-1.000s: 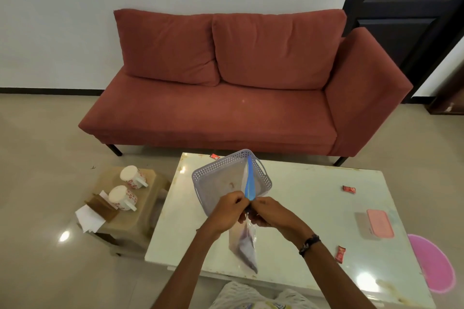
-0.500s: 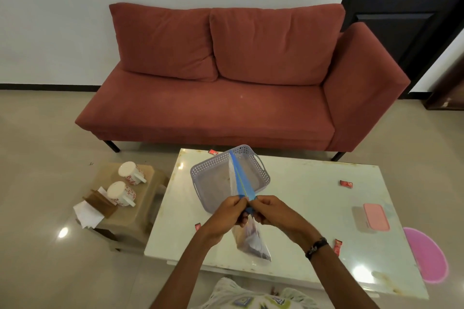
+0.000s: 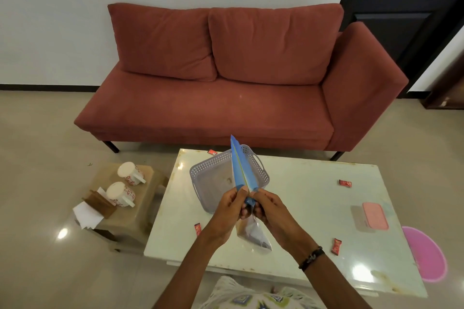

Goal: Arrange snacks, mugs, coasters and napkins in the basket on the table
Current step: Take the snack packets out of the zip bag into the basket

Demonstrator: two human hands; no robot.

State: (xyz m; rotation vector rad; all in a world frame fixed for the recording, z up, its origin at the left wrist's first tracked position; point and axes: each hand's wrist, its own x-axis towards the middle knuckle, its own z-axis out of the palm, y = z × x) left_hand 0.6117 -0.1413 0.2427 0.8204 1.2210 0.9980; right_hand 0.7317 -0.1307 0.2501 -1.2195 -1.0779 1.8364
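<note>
A clear plastic snack bag with a blue sealing strip [image 3: 242, 173] is held in the air just in front of the person, above the near part of the glossy white surface [image 3: 301, 195]; its blue top is pinched from the two sides by the left hand [image 3: 229, 208] and the right hand [image 3: 267, 208], which are brought close together, thumbs pressed on the strip. Compared with half a second ago, the blue strip is seen raised and turned more upright, so that its tip now stands over the far rim of the grey perforated plastic basket [image 3: 216, 178], while the clear lower part hangs below the hands; the bag is judged to be in the course of being sealed or straightened, and not yet placed. The basket stands on the far left part of the surface, just behind the hands, and appears to hold next to nothing. Small red wrapped sweets [image 3: 345, 183] are scattered on the surface, well apart from one another, and a pink flat lidded box [image 3: 375, 216] lies towards the right edge. Open room is left between the basket and the right edge. Two white mugs with a red flower pattern [image 3: 130, 173] lie tipped on a low beige stool [image 3: 150, 175] to the left of the surface, beside brown coasters [image 3: 100, 204] and white napkins [image 3: 86, 217] that overhang its near corner.
</note>
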